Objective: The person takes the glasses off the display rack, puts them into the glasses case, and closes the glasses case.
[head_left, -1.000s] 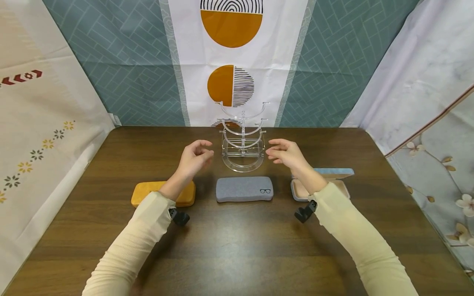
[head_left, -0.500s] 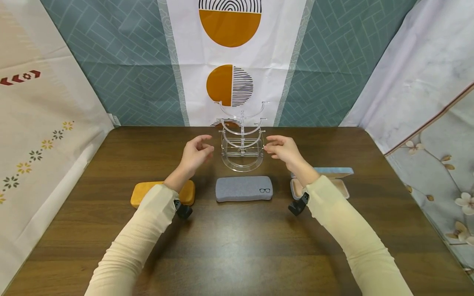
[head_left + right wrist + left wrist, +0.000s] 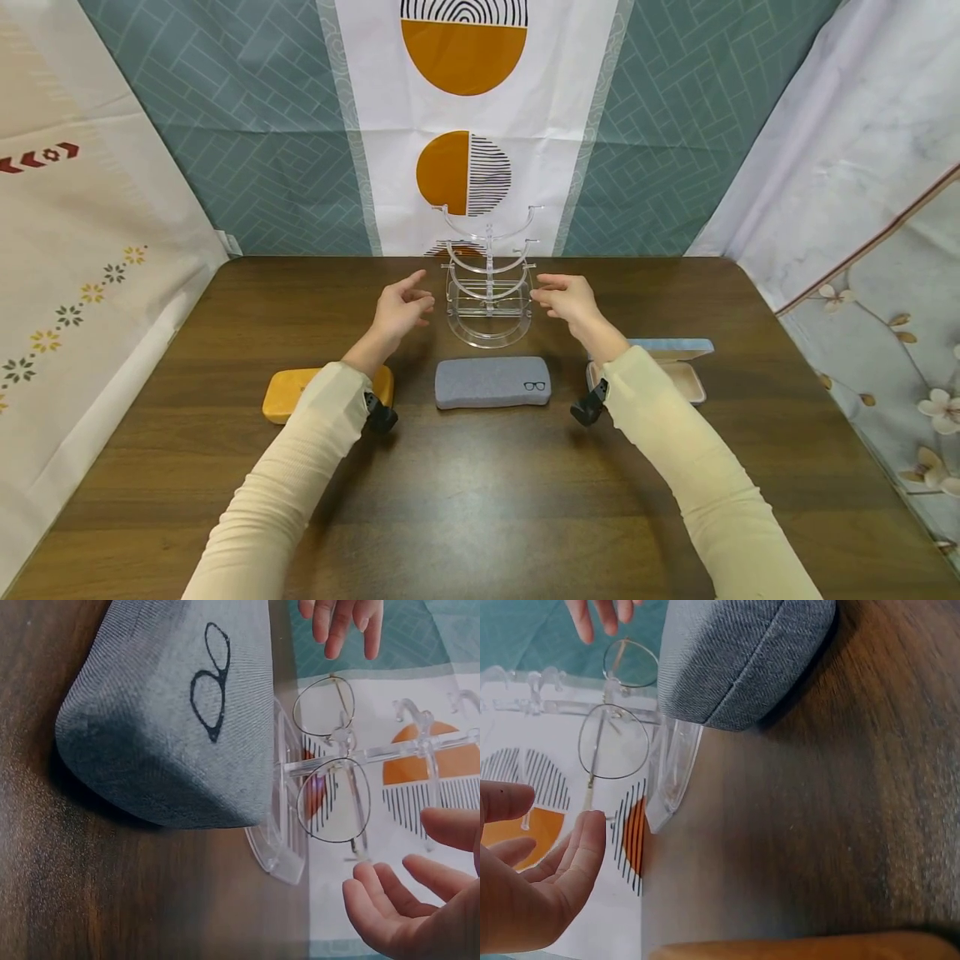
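Note:
A clear tiered glasses stand point(image 3: 489, 265) stands at the back centre of the table. Thin, metal-rimmed eyeglasses point(image 3: 613, 741) rest on its lowest tier, lenses facing the front. My left hand point(image 3: 399, 312) hovers just left of the stand, fingers loosely spread and holding nothing. On the other side my right hand point(image 3: 570, 302) hovers with relaxed fingers, its tips close to the glasses' side. In the right wrist view a small gap shows between those fingertips and the glasses point(image 3: 334, 799). A grey glasses case point(image 3: 492, 383), lid down, lies in front of the stand.
A yellow glasses case point(image 3: 283, 395) lies on the left, partly under my left forearm. To the right, a light-blue glasses case point(image 3: 686, 379) stands open, partly hidden by my right arm. Patterned cloths point(image 3: 262, 142) hang behind and beside the wooden table point(image 3: 480, 508).
Both hands have edged slightly closer to the sides of the stand, and the forearms have swung inward. My left fingers have straightened a little. The cases and stand have stayed put.

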`<act>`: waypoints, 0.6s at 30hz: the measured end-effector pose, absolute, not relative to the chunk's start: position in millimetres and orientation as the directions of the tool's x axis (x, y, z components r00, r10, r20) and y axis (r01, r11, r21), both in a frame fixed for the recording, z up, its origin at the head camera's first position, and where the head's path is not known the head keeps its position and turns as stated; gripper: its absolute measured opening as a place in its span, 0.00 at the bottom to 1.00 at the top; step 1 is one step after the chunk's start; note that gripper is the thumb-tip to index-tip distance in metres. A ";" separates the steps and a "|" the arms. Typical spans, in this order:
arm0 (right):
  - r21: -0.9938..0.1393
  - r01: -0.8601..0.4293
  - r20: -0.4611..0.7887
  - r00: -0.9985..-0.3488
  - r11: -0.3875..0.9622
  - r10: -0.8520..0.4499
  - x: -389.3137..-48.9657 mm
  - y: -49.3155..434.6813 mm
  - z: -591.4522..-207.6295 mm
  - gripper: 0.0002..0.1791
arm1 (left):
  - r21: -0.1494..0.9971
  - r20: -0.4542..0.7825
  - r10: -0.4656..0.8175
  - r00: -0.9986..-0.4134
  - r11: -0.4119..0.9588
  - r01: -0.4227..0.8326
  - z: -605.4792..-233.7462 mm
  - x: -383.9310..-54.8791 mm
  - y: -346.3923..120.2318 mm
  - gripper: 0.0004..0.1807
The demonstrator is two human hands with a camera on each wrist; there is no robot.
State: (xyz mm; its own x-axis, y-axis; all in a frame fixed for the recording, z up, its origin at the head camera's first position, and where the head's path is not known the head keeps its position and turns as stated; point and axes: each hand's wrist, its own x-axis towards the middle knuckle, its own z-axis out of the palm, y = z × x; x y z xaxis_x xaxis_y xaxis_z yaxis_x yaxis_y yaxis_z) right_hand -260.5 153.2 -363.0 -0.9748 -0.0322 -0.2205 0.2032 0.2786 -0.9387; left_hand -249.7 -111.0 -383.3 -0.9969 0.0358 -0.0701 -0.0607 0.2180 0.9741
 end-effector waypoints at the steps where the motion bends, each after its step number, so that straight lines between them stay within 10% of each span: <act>1: -0.937 0.213 -0.228 -0.973 0.277 -0.023 -261.3 152.4 -363.8 0.25 | 0.973 -0.081 0.038 -0.996 0.219 -0.071 -384.5 -250.8 -110.9 0.30; 18: -0.931 0.260 -0.267 -0.964 0.258 0.006 -273.9 145.1 -378.0 0.27 | 0.965 -0.189 0.007 -0.982 0.186 -0.184 -394.9 -268.2 -99.0 0.33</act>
